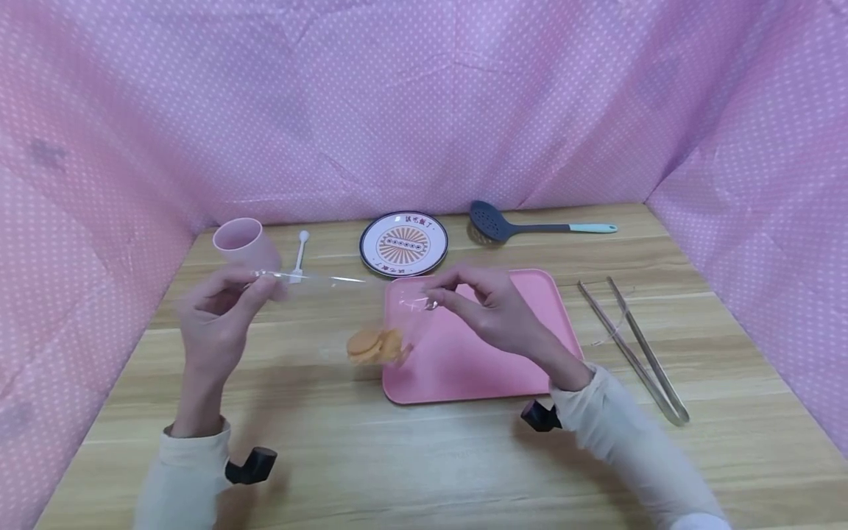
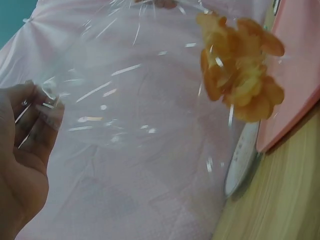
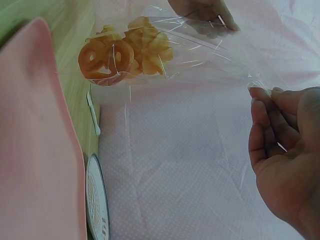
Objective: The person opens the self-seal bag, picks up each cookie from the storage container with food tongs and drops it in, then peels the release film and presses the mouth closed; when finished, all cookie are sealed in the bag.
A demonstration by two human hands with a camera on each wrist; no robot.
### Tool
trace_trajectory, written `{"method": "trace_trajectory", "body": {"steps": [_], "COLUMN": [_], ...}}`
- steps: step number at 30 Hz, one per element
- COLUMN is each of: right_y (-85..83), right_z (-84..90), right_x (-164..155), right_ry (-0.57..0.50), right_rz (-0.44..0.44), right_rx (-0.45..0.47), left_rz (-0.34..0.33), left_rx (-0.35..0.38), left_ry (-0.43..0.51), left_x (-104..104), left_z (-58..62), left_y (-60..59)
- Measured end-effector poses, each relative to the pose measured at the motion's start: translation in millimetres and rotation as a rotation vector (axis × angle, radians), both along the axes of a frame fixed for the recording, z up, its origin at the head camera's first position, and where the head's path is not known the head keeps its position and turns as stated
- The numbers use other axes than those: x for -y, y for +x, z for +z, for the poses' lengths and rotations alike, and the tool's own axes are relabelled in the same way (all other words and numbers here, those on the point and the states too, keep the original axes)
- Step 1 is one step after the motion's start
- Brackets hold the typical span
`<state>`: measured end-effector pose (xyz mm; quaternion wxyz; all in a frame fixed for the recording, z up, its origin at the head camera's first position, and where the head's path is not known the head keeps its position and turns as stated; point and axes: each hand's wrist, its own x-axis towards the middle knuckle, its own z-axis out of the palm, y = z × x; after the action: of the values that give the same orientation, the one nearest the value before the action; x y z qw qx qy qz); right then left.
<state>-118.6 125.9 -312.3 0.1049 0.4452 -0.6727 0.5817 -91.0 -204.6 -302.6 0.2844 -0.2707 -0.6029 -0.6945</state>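
Head view: clear bag (image 1: pixel 371 309) of cookies (image 1: pixel 375 344) between both hands' (image 1: pixel 221 309) (image 1: pixel 493 309) pinching grip, cookies below.

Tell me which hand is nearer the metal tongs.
Right. The right hand is above the pink tray, beside the tongs; the left hand is across the table near the pink cup.

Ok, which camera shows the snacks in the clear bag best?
The right wrist view: the snacks show sharp ring and ridged shapes. The left wrist view shows an orange clump, partly behind glare; the head view shows a small blur.
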Motion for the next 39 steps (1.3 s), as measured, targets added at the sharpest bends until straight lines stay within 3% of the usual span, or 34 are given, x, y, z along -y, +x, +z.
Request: {"method": "trace_trajectory", "body": {"steps": [10,15,19,26,35,39], "right_y": [9.9,12.7,9.5,-9.8,-38.1,-50.8], "right_z": [-13.2,-17.9,-20.9,-26.8,-34.1,-39.5], "right_x": [22,27,31,44,62,68], "right_ry": [0.061,0.096,0.135,0.171,0.248,0.244], "right_rz": [0.07,0.102,0.061,-0.004,-0.109,-0.129], "right_rx": [0.056,0.097,0.141,0.205,0.344,0.397], "left_rz": [-0.346,-0.43,-0.411,-0.25,-0.087,-0.051], "left_rx": [-0.047,-0.024,0.05,0.229,0.416,0.472], "left_ry": [-0.023,-0.069,-0.13,-0.237,-0.264,-0.278], "left_x": [35,46,54,62,66,69], "left_z": [6.2,4.7,0.0,-7.5,-23.4,-33.6], "left_y": [10.9,14.6,14.0,3.5,-22.8,-36.4]}}
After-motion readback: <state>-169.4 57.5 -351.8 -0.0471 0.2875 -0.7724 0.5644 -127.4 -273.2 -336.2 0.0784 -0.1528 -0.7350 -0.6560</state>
